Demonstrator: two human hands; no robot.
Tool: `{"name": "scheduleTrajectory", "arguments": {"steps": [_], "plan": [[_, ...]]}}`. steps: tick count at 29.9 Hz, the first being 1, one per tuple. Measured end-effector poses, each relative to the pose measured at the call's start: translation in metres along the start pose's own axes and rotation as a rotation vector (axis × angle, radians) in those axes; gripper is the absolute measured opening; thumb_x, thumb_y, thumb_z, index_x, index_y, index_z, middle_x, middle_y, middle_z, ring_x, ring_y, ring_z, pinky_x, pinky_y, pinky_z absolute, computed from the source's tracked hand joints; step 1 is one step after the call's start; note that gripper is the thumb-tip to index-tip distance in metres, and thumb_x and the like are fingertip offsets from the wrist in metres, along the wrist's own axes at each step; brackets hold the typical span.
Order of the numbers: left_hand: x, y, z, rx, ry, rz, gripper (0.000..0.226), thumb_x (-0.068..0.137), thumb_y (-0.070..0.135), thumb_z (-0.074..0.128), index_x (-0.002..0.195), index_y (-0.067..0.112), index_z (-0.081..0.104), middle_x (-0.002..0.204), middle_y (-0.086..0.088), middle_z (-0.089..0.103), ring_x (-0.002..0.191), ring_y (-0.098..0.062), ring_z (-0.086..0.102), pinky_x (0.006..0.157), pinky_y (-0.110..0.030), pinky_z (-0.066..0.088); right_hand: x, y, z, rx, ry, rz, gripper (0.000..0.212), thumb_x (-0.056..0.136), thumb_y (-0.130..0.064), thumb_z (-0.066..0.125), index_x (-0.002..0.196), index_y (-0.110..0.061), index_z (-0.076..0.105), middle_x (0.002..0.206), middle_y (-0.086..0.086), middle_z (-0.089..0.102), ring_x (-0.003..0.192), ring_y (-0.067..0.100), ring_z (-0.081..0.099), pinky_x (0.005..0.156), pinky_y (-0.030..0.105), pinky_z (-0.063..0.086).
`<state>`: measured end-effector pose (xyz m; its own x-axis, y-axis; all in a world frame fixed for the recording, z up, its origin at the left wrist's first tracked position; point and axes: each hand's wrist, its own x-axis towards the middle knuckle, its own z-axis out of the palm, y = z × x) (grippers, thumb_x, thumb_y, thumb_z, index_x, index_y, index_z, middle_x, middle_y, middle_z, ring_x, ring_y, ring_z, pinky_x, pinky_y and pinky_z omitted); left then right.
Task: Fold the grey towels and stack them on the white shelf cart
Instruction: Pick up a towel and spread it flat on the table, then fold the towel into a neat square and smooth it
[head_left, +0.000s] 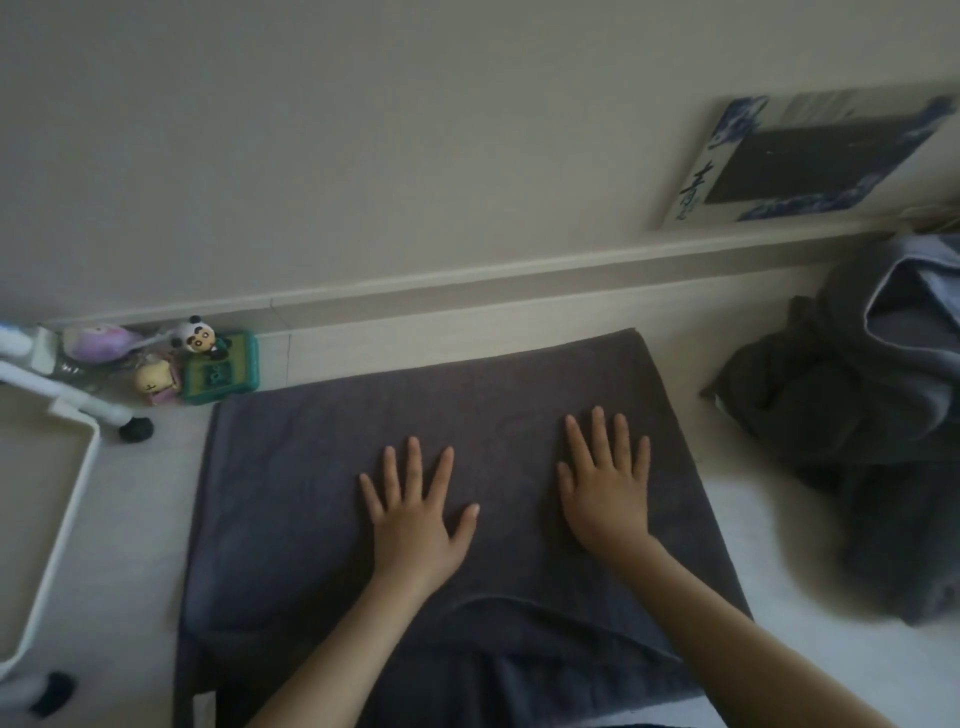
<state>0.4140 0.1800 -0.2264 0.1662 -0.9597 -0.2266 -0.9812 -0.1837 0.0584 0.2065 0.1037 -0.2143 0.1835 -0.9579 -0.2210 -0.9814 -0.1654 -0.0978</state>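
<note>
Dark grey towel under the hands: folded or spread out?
Folded: the dark grey towel shows a doubled layer edge near the person; both hands press flat on it.

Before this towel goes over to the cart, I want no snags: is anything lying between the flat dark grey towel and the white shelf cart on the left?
Nothing visible does. The flat dark grey towel lies under both flat hands, left hand and right hand, and bare pale floor separates it from the white shelf cart. The small toy figures sit farther back by the wall.

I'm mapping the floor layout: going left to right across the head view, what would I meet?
White shelf cart → small toys → spread grey towel with left hand, then right hand, flat on it → heap of unfolded towels.
</note>
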Motion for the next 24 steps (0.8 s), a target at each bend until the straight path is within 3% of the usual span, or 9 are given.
{"name": "scheduleTrajectory", "arguments": {"steps": [3,6,8,11,13,16,19,21,24], "plan": [[-0.024,0.01,0.002,0.004,-0.041,0.124,0.071,0.083,0.064,0.035,0.146,0.031,0.03,0.156,-0.006,0.023,0.141,-0.034,0.021,0.105,-0.063,0.01,-0.034,-0.024,0.006,-0.021,-0.096,-0.253,0.057,0.096,-0.056,0.011,0.146,-0.032,0.023,0.152,0.003,0.03,0.14,0.028,0.018,0.112,0.045,0.0],[-0.053,-0.017,0.011,0.01,-0.04,0.064,0.073,0.084,0.069,0.031,0.149,0.037,0.019,0.157,0.0,0.02,0.142,-0.031,0.015,0.108,-0.061,0.004,-0.058,-0.011,0.017,-0.059,-0.138,-0.202,0.06,0.094,-0.062,0.007,0.145,-0.036,0.025,0.148,0.003,0.039,0.137,0.03,0.031,0.11,0.049,0.006],[-0.069,-0.039,0.011,-0.027,-0.066,-0.003,0.072,0.085,0.069,0.025,0.149,0.037,0.016,0.158,0.001,0.014,0.144,-0.029,0.009,0.11,-0.058,-0.001,-0.061,-0.008,0.015,-0.031,-0.094,-0.126,0.063,0.092,-0.063,0.005,0.146,-0.035,0.022,0.153,0.003,0.029,0.139,0.033,0.028,0.111,0.05,0.005],[-0.083,-0.055,0.0,-0.147,-0.055,-0.036,0.071,0.084,0.064,0.012,0.147,0.035,0.026,0.159,0.001,0.008,0.147,-0.022,0.004,0.114,-0.051,-0.008,-0.064,-0.023,0.008,0.005,-0.116,-0.107,0.058,0.095,-0.055,0.015,0.149,-0.036,0.01,0.159,0.001,0.0,0.146,0.03,0.001,0.115,0.047,-0.002],[-0.098,-0.062,-0.006,-0.249,0.028,-0.149,0.069,0.085,0.059,0.015,0.137,0.028,0.049,0.154,-0.009,0.028,0.143,-0.027,0.022,0.115,-0.051,0.003,-0.073,-0.042,0.003,0.115,-0.132,-0.2,0.049,0.097,-0.047,0.03,0.144,-0.033,0.032,0.156,0.003,0.021,0.141,0.031,0.018,0.112,0.043,0.015],[-0.122,-0.077,-0.004,-0.248,0.197,-0.329,0.053,0.088,0.046,0.032,0.109,0.016,0.07,0.134,-0.018,0.053,0.122,-0.039,0.048,0.102,-0.055,0.031,-0.091,-0.065,0.006,0.381,-0.08,-0.348,0.046,0.091,-0.047,0.034,0.114,-0.025,0.067,0.116,0.003,0.061,0.106,0.033,0.053,0.09,0.038,0.039],[-0.15,-0.09,0.001,-0.268,0.165,-0.562,0.041,0.093,0.04,0.046,0.125,0.018,0.06,0.145,-0.019,0.037,0.131,-0.041,0.032,0.106,-0.055,0.024,-0.106,-0.081,0.008,0.454,-0.183,-0.366,0.031,0.096,-0.037,0.045,0.112,-0.024,0.067,0.11,0.0,0.063,0.105,0.023,0.054,0.089,0.029,0.04],[-0.169,-0.098,0.004,-0.327,0.157,-0.707,0.05,0.092,0.042,0.051,0.137,0.02,0.047,0.15,-0.02,0.025,0.135,-0.04,0.024,0.107,-0.054,0.022,-0.112,-0.091,0.01,0.411,-0.221,-0.37,0.031,0.096,-0.039,0.044,0.114,-0.025,0.065,0.112,0.0,0.061,0.106,0.021,0.055,0.088,0.029,0.043],[-0.181,-0.103,0.004,-0.499,0.262,-0.742,0.061,0.09,0.036,0.059,0.143,0.016,0.037,0.14,-0.022,0.037,0.124,-0.038,0.038,0.099,-0.049,0.036,-0.116,-0.095,0.008,0.339,-0.228,-0.344,0.033,0.095,-0.046,0.042,0.114,-0.03,0.064,0.11,0.0,0.06,0.105,0.021,0.055,0.085,0.03,0.044]]}}
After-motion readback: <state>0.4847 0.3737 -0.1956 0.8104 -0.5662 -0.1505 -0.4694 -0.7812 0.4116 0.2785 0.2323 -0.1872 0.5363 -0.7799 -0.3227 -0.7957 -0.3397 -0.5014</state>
